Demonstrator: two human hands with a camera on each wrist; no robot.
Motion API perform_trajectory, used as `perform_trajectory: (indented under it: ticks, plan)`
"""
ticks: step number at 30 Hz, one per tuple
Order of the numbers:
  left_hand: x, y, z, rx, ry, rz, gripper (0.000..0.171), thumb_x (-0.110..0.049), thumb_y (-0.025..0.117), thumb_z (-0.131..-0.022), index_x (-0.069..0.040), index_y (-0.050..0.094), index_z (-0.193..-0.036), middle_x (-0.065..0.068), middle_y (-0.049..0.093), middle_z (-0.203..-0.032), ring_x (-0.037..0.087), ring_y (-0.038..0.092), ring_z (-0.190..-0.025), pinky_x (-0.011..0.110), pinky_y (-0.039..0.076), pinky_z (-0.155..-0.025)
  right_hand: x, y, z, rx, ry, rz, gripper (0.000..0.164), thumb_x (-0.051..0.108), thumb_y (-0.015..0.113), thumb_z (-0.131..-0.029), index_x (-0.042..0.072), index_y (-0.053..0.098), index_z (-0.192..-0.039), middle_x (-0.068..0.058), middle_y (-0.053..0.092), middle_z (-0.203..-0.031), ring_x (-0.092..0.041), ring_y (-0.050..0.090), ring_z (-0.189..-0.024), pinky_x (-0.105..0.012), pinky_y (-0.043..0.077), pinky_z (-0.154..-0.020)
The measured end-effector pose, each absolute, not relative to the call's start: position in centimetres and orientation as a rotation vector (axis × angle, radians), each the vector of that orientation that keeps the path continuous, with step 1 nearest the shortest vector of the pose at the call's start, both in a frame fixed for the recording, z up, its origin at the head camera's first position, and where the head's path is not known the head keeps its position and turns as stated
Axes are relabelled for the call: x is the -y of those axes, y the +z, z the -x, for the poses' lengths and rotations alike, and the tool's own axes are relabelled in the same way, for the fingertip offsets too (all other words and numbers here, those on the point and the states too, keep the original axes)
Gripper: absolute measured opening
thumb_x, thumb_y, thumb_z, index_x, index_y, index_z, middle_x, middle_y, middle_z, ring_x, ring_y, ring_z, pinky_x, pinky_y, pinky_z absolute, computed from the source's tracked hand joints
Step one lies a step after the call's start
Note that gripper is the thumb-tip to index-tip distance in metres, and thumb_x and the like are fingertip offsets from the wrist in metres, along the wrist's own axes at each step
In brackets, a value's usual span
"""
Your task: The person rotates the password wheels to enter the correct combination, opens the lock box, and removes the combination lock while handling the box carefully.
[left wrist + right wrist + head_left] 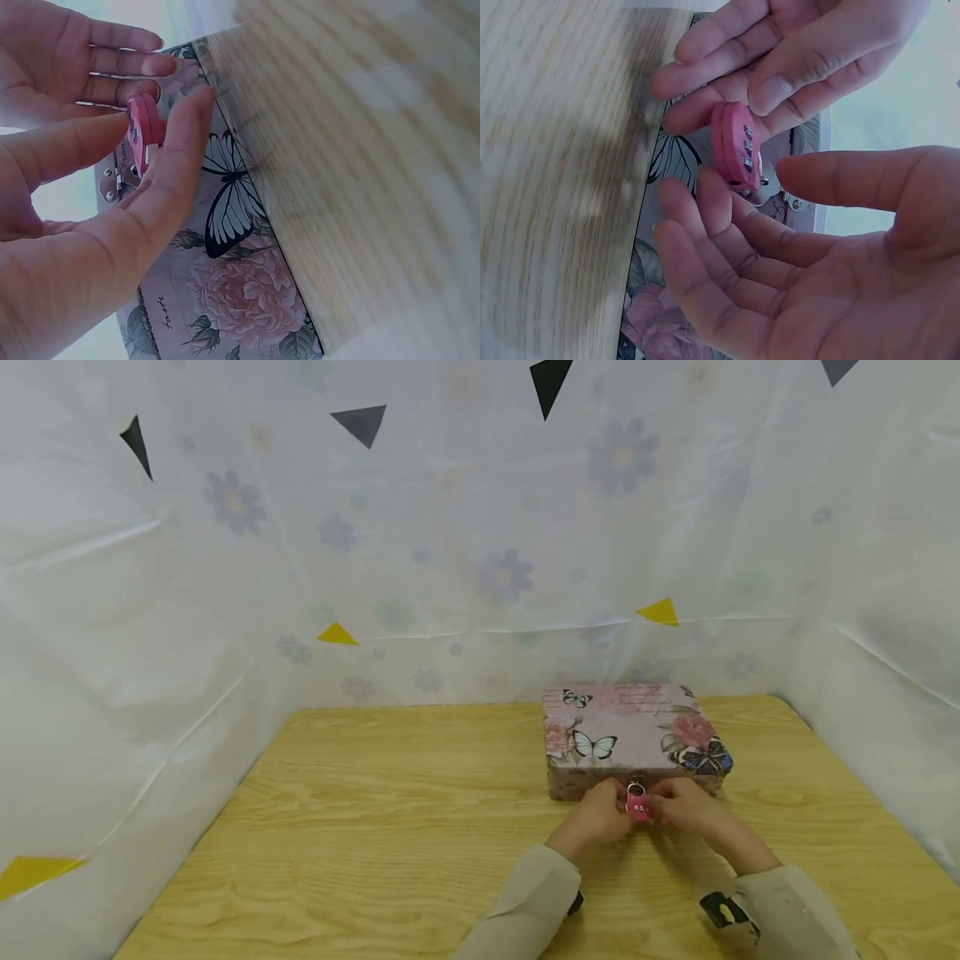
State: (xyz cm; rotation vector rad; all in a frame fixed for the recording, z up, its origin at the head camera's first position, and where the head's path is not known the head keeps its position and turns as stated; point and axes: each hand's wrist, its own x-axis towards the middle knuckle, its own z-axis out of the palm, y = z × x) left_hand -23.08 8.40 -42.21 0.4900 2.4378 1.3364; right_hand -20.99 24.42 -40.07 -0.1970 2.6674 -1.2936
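A pink combination padlock [640, 807] with a metal shackle and number dials hangs at the front latch of a floral tin box [615, 718]. My left hand [603, 814] pinches the padlock [142, 131] between thumb and fingers, seen close in the left wrist view. On the other side is my right hand [690, 806]. In the right wrist view that hand [802, 277] has its fingers loosely bent, with fingertips right at the padlock's end and the thumb apart from it. The box lid is down, and the latch [776, 199] is partly hidden behind the padlock.
The box stands towards the back right of a wood-grain table [360, 810]. White sheeting [450, 527] with pale flowers hangs behind and on both sides, with black and yellow triangles on it. Dark straps [723, 910] show at the sleeves.
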Motion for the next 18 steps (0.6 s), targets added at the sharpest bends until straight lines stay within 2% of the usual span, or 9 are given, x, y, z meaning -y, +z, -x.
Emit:
perform_trajectory:
  ticks: [3,7,13,18]
  plan:
    - [-8.58,-42.22,22.91,-2.410,1.381,-0.455,0.016,0.004,0.063,-0.084,-0.004,0.055,-0.095,0.003,0.064,-0.072,0.009,0.057,-0.058,0.018,0.044,-0.053,-24.40,-40.07,21.00,-2.635,-1.312,0.185,0.026,0.007,0.050,-0.096,-0.018,0.059,-0.094,-0.007,0.061,-0.077,-0.016,0.056,-0.068,-0.029,0.049,-0.060]
    - [-8.82,-42.29,22.72,-2.384,1.423,-0.418,0.017,0.007,0.060,-0.085,-0.004,0.054,-0.097,0.010,0.069,-0.075,0.019,0.068,-0.064,0.019,0.049,-0.057,-24.32,-40.07,20.98,-2.616,-1.317,0.168,0.024,0.007,0.050,-0.096,-0.016,0.058,-0.093,-0.007,0.060,-0.079,-0.017,0.057,-0.070,-0.030,0.050,-0.061]
    - [-9.09,-42.30,22.70,-2.350,1.498,-0.358,0.019,0.014,0.054,-0.083,-0.002,0.053,-0.094,0.011,0.064,-0.066,0.027,0.070,-0.064,0.022,0.052,-0.053,-24.14,-40.20,20.98,-2.570,-1.351,0.143,0.023,0.006,0.049,-0.096,-0.015,0.057,-0.091,-0.003,0.054,-0.072,-0.014,0.051,-0.064,-0.028,0.048,-0.058]
    - [-9.17,-42.29,22.78,-2.313,1.541,-0.320,0.021,0.015,0.054,-0.083,-0.002,0.053,-0.095,0.007,0.059,-0.063,0.027,0.069,-0.063,0.026,0.055,-0.054,-24.24,-40.41,21.09,-2.452,-1.457,0.092,0.026,0.006,0.045,-0.096,-0.018,0.056,-0.095,0.000,0.055,-0.074,-0.011,0.052,-0.066,-0.026,0.051,-0.060]
